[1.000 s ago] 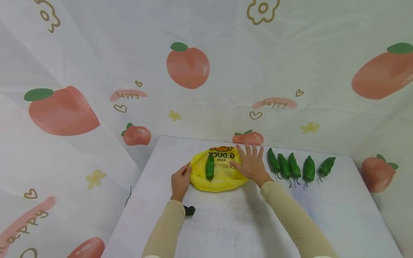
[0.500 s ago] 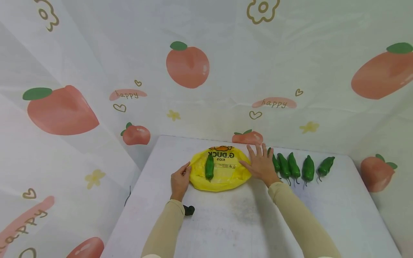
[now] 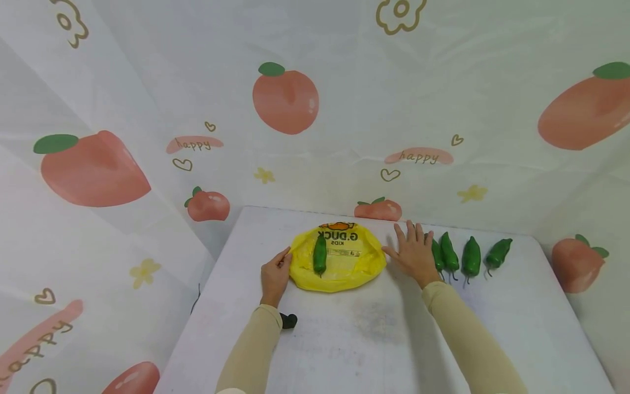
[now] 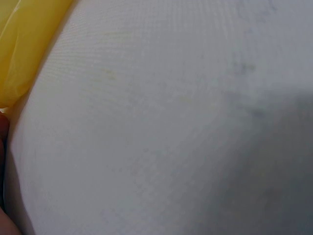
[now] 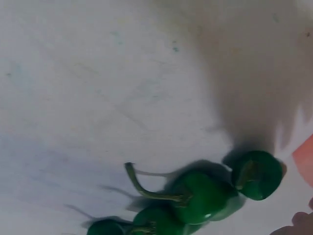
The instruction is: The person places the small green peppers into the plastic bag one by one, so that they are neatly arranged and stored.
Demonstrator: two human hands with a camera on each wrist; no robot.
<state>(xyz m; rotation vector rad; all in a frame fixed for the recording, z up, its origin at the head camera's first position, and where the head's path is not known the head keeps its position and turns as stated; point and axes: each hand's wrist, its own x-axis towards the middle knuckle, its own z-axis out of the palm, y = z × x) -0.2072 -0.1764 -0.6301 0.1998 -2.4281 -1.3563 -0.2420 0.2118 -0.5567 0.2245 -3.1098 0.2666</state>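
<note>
A yellow plastic bag (image 3: 354,271) with dark "G.DUCK KIDS" lettering lies flat on the white table, its rim spread in an oval. One green pepper (image 3: 320,256) rests inside the bag's outline, toward its left. My left hand (image 3: 275,277) pinches the bag's left edge between thumb and fingers; only a sliver of it shows in the left wrist view, beside the yellow plastic (image 4: 24,44). To the right of the bag, my right hand (image 3: 415,254) has its fingers spread over the leftmost peppers of a row. A pepper (image 5: 257,175) sits close to those fingers in the right wrist view.
More green peppers (image 3: 471,258) lie in a row on the right, stems toward the person. A small black object (image 3: 289,321) shows beside the left sleeve. Behind the table (image 3: 354,350) hangs a pale sheet (image 3: 325,169) printed with peaches.
My right hand has moved rightward, off the bag's right side to over the leftmost peppers, fingers still spread. The left hand keeps its pinch on the bag's edge.
</note>
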